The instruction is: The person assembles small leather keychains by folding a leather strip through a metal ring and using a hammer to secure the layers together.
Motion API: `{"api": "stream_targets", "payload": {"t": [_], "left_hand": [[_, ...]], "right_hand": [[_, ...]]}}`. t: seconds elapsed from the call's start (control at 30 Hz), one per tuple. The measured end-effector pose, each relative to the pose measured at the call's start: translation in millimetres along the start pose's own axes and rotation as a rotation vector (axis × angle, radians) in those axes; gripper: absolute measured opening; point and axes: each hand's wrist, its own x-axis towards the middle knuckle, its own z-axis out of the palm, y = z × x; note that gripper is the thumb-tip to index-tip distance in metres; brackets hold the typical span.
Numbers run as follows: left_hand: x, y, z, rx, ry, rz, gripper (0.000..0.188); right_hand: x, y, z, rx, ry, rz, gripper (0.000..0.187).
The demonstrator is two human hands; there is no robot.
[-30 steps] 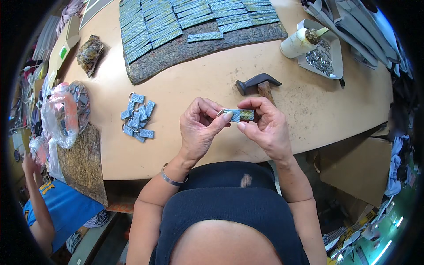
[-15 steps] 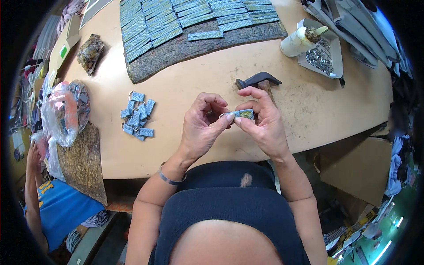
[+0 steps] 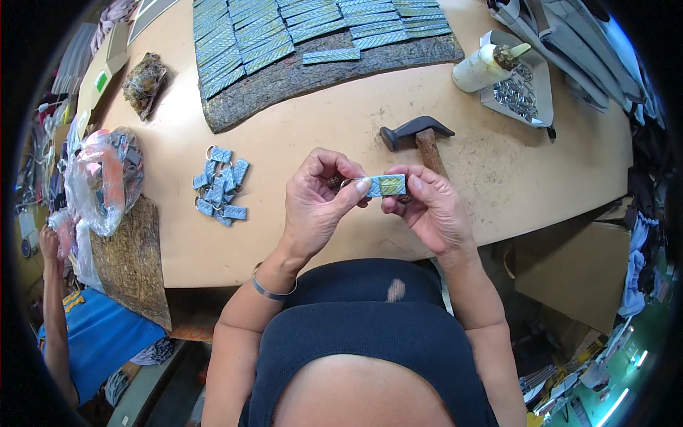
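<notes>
Here, one blue strip [image 3: 385, 186] in two hands [image 3: 309, 201] [image 3: 442, 213]

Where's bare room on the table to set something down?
Widest: right of the hammer, below the tray, though specked. Another: below the board, between the tag pile and hammer, above the left hand. Crowded: the board's upper part, under strips, and around the plastic bag.

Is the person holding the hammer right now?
No, the hammer lies on the table, while both hands grip a small blue strip.
</notes>
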Motion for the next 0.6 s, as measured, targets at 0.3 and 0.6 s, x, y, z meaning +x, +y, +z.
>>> {"api": "stream_targets", "payload": {"t": [0.3,0.6], "left_hand": [[-5.9,-7.4,4.4,0.159,0.028,0.197,0.020],[-8.1,-7.8,3.6,0.127,-0.017,0.173,0.020]], "right_hand": [[-0.9,-2.8,6.9,-0.066,-0.009,0.025,0.026],[1.1,-11.4,7.3,-0.273,0.007,0.044,0.024]]}}
